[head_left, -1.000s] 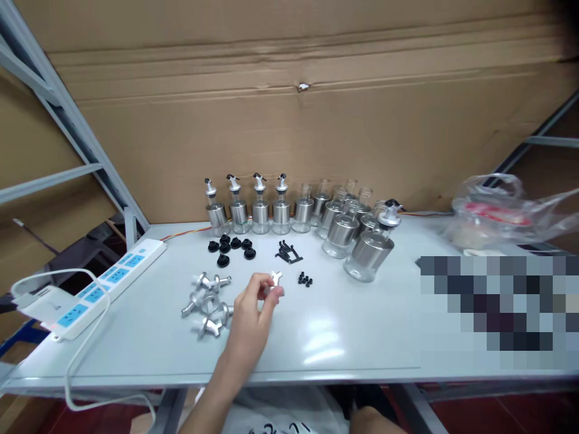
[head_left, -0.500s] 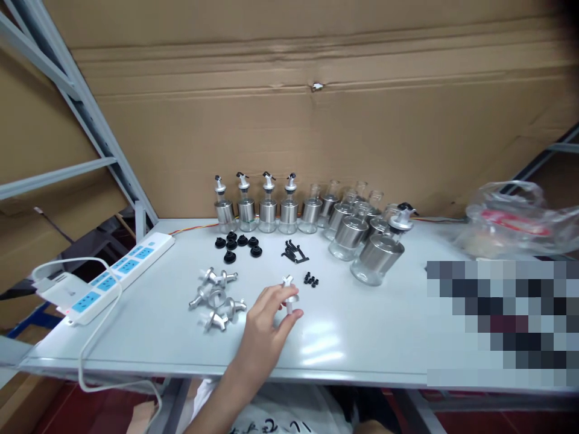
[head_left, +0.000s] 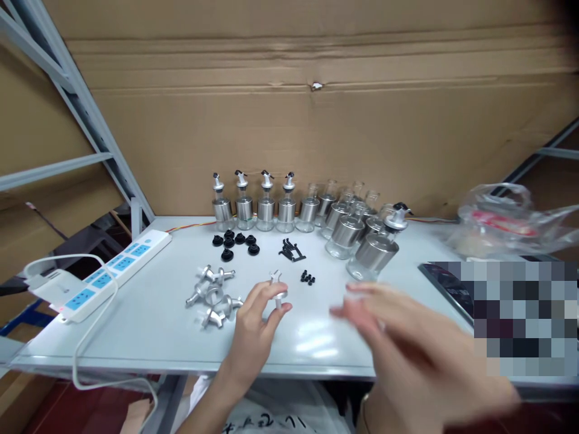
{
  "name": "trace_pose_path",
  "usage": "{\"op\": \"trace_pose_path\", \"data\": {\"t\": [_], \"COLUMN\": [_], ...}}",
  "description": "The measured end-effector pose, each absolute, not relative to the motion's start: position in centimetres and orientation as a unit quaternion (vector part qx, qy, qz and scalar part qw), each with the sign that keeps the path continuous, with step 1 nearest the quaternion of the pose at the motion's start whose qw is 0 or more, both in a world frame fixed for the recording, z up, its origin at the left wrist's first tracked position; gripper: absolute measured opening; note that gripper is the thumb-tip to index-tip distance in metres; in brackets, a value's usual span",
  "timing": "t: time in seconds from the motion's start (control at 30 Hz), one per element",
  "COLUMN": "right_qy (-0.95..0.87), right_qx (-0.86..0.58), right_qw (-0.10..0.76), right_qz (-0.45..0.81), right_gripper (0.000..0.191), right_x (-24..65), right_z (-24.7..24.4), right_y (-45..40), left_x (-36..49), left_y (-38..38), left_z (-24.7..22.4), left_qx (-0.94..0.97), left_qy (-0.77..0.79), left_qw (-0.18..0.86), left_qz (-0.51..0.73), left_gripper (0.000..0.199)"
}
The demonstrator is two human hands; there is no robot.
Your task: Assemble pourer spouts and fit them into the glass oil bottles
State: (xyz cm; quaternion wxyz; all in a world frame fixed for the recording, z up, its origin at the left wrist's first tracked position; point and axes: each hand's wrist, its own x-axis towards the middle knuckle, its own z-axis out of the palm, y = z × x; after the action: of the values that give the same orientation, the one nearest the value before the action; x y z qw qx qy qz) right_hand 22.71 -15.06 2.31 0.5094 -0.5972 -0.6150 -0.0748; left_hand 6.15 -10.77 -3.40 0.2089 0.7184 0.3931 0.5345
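A silver bottle pourer spout (head_left: 280, 296) is pinched between the thumb and fingers of my left hand (head_left: 254, 322), held upright over the table. My right hand (head_left: 407, 343) is blurred by motion at the right, its fingers stretched forward and apart with nothing visible in them. More silver pourer spouts (head_left: 214, 295) lie in a loose pile left of my left hand. Beyond the hands are small black caps (head_left: 308, 278), thin black levers (head_left: 292, 250) and round black stoppers (head_left: 227, 255).
Glass bottles with steel sleeves (head_left: 286, 211) stand along the cardboard wall (head_left: 271, 132); some carry pourers, others have bare necks. One fitted bottle (head_left: 373, 253) looks tilted. A power strip (head_left: 115, 274) with a white cable lies left, a plastic bag (head_left: 502, 223) right.
My right hand has come into view from the lower right. My left hand, still gripping the pourer spout, has shifted slightly left. The camera view has moved a little.
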Motion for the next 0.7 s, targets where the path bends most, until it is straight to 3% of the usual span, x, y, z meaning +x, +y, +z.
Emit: {"op": "trace_pose_path", "data": {"t": [0.07, 0.17, 0.43, 0.7], "right_qy": [-0.631, -0.676, -0.683, -0.7], "right_qx": [-0.581, -0.589, -0.685, -0.681], "right_qw": [0.508, 0.441, 0.252, 0.209], "right_qz": [-0.079, -0.04, 0.039, 0.055], "right_gripper": [0.038, 0.023, 0.035, 0.05], "right_x": [23.5, 24.3, 25.3, 25.5], "right_z": [1.3, -1.3, -4.7, -4.4], "right_y": [-13.1, -11.2, -10.3, -10.6], "left_x": [6.2, 6.3, 6.3, 6.4], "left_y": [-10.7, -10.7, -10.8, -10.9], "left_z": [-3.4, -3.5, -3.8, -3.8], "left_qx": [0.717, 0.713, 0.701, 0.697], "left_qy": [0.386, 0.373, 0.352, 0.351], "left_qw": [0.208, 0.198, 0.19, 0.178], "left_qz": [0.541, 0.56, 0.591, 0.599], "left_gripper": [0.022, 0.023, 0.022, 0.025]}}
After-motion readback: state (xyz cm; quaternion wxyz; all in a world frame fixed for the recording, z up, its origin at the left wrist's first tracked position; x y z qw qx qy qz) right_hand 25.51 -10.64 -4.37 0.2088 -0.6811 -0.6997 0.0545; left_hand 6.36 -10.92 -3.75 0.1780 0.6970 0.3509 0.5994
